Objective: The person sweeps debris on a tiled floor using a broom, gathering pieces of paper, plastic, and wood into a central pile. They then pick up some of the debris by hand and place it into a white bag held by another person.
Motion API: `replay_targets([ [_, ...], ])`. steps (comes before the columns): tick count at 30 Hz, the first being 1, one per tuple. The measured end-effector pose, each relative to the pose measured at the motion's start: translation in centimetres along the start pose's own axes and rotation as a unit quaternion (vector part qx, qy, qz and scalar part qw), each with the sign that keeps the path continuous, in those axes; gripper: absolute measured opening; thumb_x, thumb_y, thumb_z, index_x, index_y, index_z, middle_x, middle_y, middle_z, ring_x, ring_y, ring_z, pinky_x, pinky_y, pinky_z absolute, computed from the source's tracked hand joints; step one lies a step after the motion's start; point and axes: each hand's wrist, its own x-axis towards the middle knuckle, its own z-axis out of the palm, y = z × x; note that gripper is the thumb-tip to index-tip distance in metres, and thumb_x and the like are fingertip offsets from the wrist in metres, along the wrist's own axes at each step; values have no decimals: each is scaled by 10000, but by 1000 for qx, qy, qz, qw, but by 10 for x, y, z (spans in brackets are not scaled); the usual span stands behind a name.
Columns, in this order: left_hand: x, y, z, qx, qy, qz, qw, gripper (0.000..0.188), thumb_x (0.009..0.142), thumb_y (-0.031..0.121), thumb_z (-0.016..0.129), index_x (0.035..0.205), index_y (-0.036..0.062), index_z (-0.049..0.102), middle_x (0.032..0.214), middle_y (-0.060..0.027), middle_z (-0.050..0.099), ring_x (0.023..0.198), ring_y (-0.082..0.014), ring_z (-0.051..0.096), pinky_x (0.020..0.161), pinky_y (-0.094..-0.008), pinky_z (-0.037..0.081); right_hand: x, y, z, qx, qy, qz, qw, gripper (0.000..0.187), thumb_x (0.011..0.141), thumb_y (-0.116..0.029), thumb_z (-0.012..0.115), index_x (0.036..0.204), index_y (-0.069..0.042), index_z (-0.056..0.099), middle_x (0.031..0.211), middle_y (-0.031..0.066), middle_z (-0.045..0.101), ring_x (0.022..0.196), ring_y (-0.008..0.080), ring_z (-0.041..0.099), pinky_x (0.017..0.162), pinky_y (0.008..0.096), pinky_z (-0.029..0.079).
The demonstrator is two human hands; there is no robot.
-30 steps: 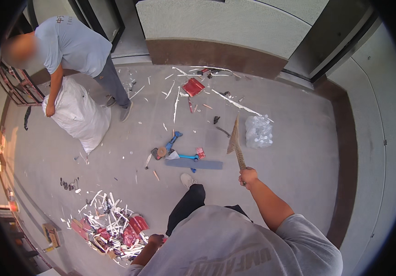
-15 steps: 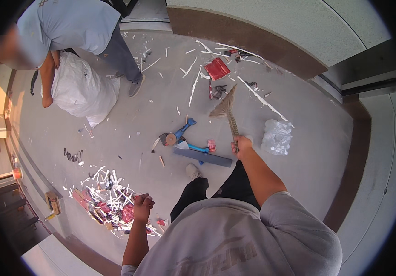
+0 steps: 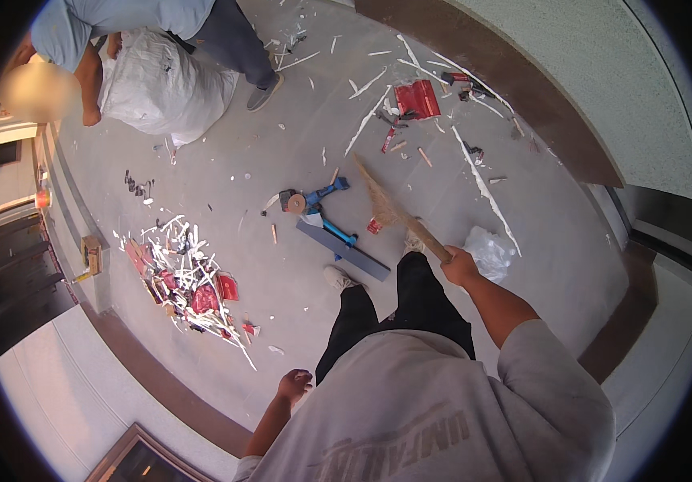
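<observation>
My right hand (image 3: 460,267) is closed round the short handle of a straw broom (image 3: 386,207). The broom's fanned bristles point forward and left, above the floor in front of my right foot. Low beside my left hip hangs my left hand (image 3: 295,387), its fingers curled in; whether anything is inside them is hidden. Ahead of it lies a heap of debris (image 3: 189,277), with white strips, red wrappers and dark bits. Near the broom are a blue angle grinder (image 3: 314,199), another blue tool (image 3: 338,233) and a long grey-blue board (image 3: 346,251).
A co-worker (image 3: 237,40) bends over a bulky white sack (image 3: 161,88) at the far left. White strips (image 3: 479,181) and a red wrapper (image 3: 417,100) litter the floor ahead. A crumpled clear plastic bag (image 3: 488,251) lies past my right hand. Walls with brown skirting (image 3: 491,68) border the floor.
My view has turned and shifted. The broom has swung back from farther ahead, closer to my right foot, its bristles now pointing more to the left. My left hand has dropped back from beside the heap.
</observation>
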Motion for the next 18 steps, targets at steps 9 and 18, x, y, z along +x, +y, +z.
replay_targets([
  [9, -13, 152, 25, -190, 143, 1, 971, 274, 929, 144, 608, 1150, -15, 631, 937, -79, 670, 794, -163, 671, 679, -276, 522, 17, -25, -99, 271, -277, 326, 862, 615, 813, -146, 679, 1411, -57, 569, 768, 117, 666, 542, 238, 620, 485, 365, 487],
  [18, -2, 179, 32, -96, 110, 20, 989, 269, 927, 138, 591, 1140, -24, 627, 947, -96, 675, 776, -164, 670, 663, -286, 521, 1, 47, -206, 80, -28, 268, 960, 563, 817, -193, 649, 1369, -95, 599, 1085, 201, 712, 978, 337, 691, 862, 380, 548],
])
